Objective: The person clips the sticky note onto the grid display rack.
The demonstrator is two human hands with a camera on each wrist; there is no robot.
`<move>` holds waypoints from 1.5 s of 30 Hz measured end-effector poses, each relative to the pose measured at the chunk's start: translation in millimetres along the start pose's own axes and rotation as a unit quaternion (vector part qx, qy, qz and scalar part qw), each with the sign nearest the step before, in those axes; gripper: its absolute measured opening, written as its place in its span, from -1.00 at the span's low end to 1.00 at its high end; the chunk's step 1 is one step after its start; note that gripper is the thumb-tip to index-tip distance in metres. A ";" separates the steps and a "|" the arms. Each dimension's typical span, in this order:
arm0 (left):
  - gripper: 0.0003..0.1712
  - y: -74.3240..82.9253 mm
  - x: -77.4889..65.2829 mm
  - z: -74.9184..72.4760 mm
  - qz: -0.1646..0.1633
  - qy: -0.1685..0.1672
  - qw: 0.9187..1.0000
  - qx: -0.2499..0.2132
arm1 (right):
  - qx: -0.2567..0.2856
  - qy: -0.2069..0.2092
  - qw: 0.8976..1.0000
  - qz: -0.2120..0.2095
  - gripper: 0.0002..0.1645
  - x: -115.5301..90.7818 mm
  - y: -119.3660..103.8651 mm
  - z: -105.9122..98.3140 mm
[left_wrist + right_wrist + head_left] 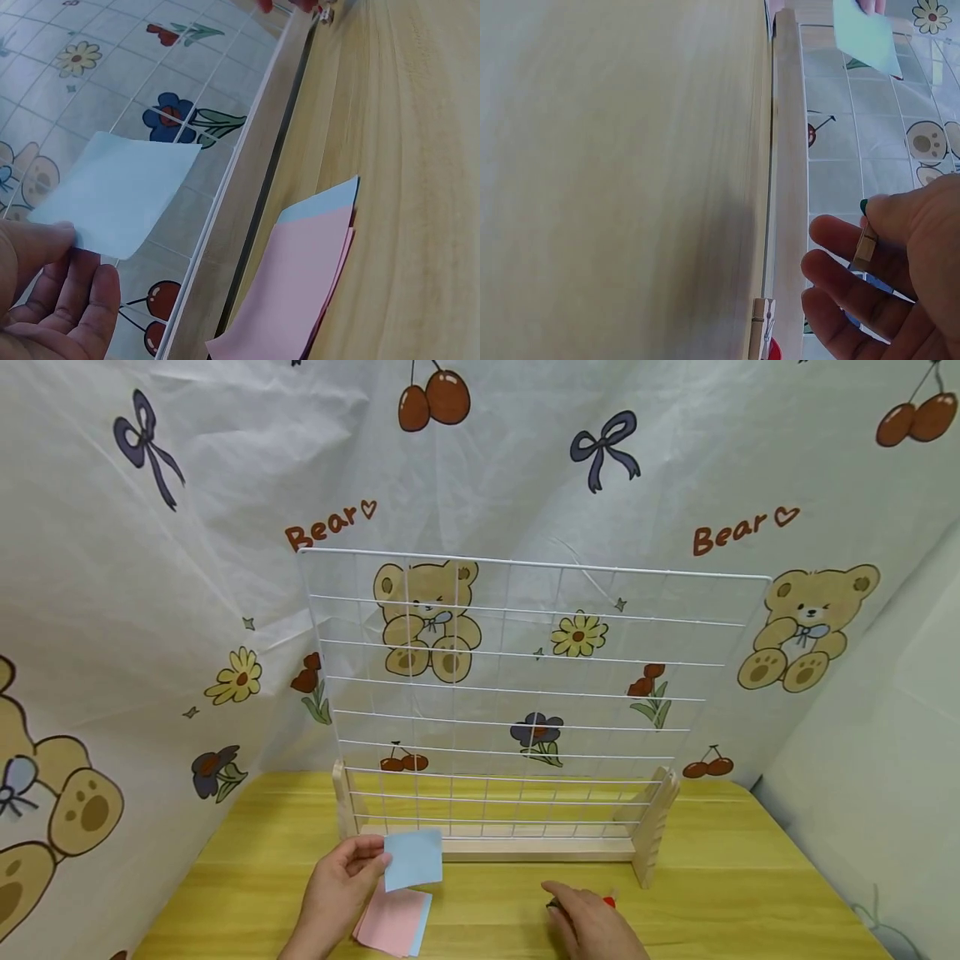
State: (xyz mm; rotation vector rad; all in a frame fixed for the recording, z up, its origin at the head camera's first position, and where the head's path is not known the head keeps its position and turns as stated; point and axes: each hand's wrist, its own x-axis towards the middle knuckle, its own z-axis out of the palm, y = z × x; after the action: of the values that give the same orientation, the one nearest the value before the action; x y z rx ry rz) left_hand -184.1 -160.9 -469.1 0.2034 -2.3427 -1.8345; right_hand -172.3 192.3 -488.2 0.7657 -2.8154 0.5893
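My left hand [341,889] pinches a light blue paper square [414,860] between thumb and fingers, raised in front of the lower left of the wire grid. Below it on the table lies a small stack of pink paper [390,920], with a blue edge sticking out underneath. In the right wrist view, my right hand [885,277] pinches a small wooden clothespin [865,249] with a green tip at the thumb. Another wooden clothespin [760,326] lies on the table near that hand, beside something red [775,351].
A white wire grid [525,697] stands upright in a wooden base [525,850] with two end posts, on a wood-grain table [247,877]. Behind hangs a white cloth [510,502] printed with bears, bows and flowers. A thin cord [885,922] shows at the right.
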 end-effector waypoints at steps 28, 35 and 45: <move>-0.78 8.2 24.6 31.7 0.023 0.012 0.999 -0.023 | -0.046 0.171 0.981 -0.083 -0.66 -0.5 1.4 11.2; -0.79 8.6 27.2 40.3 0.022 0.009 1.000 -0.011 | -0.034 0.156 0.984 -0.080 -0.71 -0.8 2.8 12.1; -0.80 6.9 30.3 44.1 0.027 0.030 0.999 -0.003 | -0.036 0.163 0.981 -0.096 -0.67 -1.5 4.4 11.0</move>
State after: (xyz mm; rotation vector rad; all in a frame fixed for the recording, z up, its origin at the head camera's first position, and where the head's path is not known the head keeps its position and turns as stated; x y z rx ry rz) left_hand -222.9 -123.6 -471.5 0.1896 -2.2787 -1.7851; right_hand -173.8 191.9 -500.1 0.8290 -2.4185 0.5245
